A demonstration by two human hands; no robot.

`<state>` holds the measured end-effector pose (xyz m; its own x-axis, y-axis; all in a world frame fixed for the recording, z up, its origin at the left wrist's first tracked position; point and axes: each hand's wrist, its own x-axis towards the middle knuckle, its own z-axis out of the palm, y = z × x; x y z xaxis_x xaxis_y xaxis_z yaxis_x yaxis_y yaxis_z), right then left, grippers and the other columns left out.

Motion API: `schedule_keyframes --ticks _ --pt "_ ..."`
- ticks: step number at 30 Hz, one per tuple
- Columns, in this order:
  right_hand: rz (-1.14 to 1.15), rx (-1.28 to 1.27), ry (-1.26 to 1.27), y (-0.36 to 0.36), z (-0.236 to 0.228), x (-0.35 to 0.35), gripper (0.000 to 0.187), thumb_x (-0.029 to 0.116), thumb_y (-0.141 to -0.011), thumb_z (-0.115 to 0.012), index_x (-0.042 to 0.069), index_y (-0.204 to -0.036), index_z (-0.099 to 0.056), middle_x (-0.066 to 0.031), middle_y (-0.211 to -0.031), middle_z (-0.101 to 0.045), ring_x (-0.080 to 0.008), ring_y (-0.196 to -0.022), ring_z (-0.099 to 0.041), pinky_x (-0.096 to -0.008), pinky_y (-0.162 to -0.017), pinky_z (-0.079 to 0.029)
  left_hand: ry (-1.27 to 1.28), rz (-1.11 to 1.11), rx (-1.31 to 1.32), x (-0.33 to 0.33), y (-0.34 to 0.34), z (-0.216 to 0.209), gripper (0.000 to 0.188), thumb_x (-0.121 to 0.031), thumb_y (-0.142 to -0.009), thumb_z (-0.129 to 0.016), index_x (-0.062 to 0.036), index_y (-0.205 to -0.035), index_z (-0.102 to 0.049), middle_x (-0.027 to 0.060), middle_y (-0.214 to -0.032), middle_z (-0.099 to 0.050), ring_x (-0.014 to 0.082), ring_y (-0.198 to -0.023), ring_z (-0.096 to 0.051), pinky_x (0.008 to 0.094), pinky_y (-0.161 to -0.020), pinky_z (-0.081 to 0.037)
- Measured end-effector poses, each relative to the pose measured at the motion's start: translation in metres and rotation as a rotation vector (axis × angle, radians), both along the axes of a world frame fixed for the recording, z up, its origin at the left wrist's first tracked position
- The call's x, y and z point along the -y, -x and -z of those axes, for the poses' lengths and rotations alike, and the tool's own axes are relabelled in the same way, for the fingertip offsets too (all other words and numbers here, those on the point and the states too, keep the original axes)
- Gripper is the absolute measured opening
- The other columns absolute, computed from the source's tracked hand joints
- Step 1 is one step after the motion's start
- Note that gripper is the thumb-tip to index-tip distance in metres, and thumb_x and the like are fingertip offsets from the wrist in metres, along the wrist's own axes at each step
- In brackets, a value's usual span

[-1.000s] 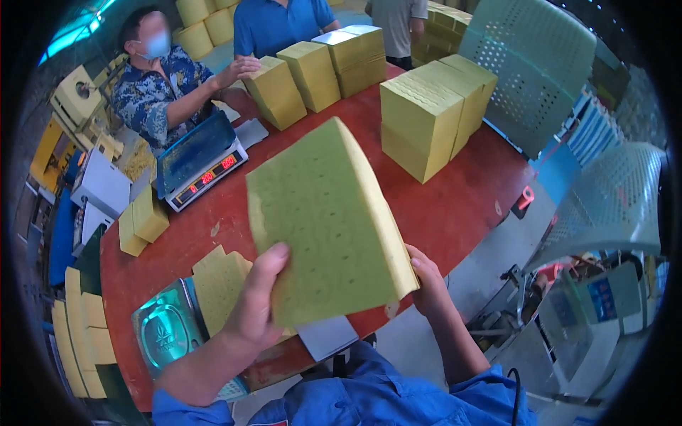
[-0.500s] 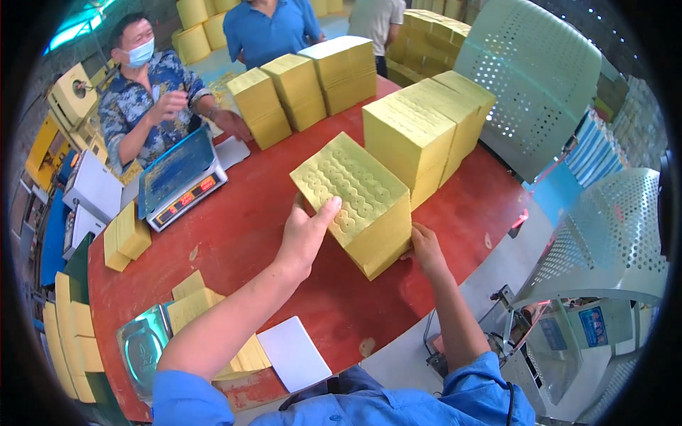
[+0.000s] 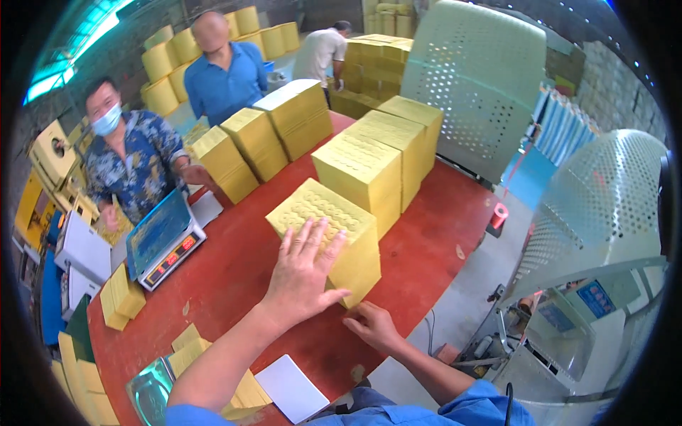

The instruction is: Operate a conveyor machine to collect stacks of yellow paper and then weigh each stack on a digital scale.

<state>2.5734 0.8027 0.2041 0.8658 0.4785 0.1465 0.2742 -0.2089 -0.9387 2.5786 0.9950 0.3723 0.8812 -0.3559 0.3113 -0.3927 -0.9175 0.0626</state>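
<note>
A tall stack of yellow paper (image 3: 361, 266) with punched coin-like patterns on top stands on the red table (image 3: 234, 266) in front of me. My left hand (image 3: 302, 273) lies against its near side, fingers spread over the top edge and thumb stretched to the right. Close by the stack's lower near corner is my right hand (image 3: 373, 326), its fingers loosely bent with a gap between them; I cannot tell whether it touches the paper. Beyond, a row of similar yellow paper stacks (image 3: 387, 181) extends toward the far side.
More yellow stacks (image 3: 263, 149) line the far edge near a masked person (image 3: 138, 156) and a digital scale (image 3: 167, 241). Nearer me lie a white pad (image 3: 291, 387), loose yellow paper (image 3: 245, 390) and a glassy green tray (image 3: 150, 387). Perforated machine guards (image 3: 490, 85) rise at right.
The stack now stands in line with the row behind it. My left hand has shifted from gripping its left edge to lying spread on it; my right hand has come off its lower right corner.
</note>
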Motion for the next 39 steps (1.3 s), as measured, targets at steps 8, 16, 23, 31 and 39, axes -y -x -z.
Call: schedule_keyframes --ticks 8,16,23,31,39 --pt "0.102 0.053 0.130 -0.052 0.009 -0.032 0.026 0.025 -0.085 -0.073 0.000 -0.081 -0.068 -0.0192 -0.075 -0.065 -0.0351 -0.068 -0.066 -0.0434 -0.060 -0.051 0.038 -0.023 0.111 -0.017 -0.046 0.018 0.091 -0.032 -0.070 -0.083 -0.0130 -0.148 -0.038 0.0196 -0.153 -0.034 0.0393 -0.142 -0.031 0.0583 -0.117 -0.022" --pt "0.158 0.231 0.141 -0.071 0.032 -0.053 0.019 0.022 -0.084 -0.073 0.003 -0.085 -0.070 -0.0176 -0.075 -0.067 -0.0326 -0.067 -0.067 -0.0402 -0.058 -0.051 0.021 -0.033 0.053 -0.032 -0.082 0.019 0.088 -0.032 -0.070 -0.082 -0.0138 -0.146 -0.041 0.0189 -0.152 -0.035 0.0384 -0.142 -0.032 0.0571 -0.117 -0.022" --pt "0.219 0.246 0.082 -0.077 0.017 -0.054 0.023 0.021 -0.086 -0.071 0.002 -0.075 -0.063 -0.0161 -0.068 -0.060 -0.0348 -0.062 -0.062 -0.0435 -0.055 -0.048 0.051 -0.010 0.072 -0.029 -0.086 0.017 0.088 -0.033 -0.071 -0.082 -0.0148 -0.147 -0.040 0.0187 -0.152 -0.035 0.0388 -0.142 -0.031 0.0587 -0.117 -0.021" --pt "0.250 0.256 0.017 -0.078 0.019 -0.056 0.018 0.019 -0.087 -0.070 0.002 -0.083 -0.064 -0.0160 -0.075 -0.062 -0.0335 -0.067 -0.064 -0.0419 -0.059 -0.051 0.012 -0.022 0.100 -0.021 -0.081 0.018 0.089 -0.034 -0.071 -0.082 -0.0146 -0.147 -0.039 0.0198 -0.152 -0.034 0.0404 -0.142 -0.030 0.0598 -0.117 -0.020" --pt "0.231 0.257 0.051 -0.077 0.027 -0.061 0.020 0.019 -0.085 -0.073 0.002 -0.079 -0.064 -0.0179 -0.073 -0.060 -0.0347 -0.066 -0.063 -0.0423 -0.058 -0.049 -0.052 -0.052 0.082 -0.025 -0.073 0.009 0.086 -0.034 -0.071 -0.082 -0.0133 -0.145 -0.043 0.0215 -0.150 -0.037 0.0396 -0.142 -0.032 0.0595 -0.116 -0.023"
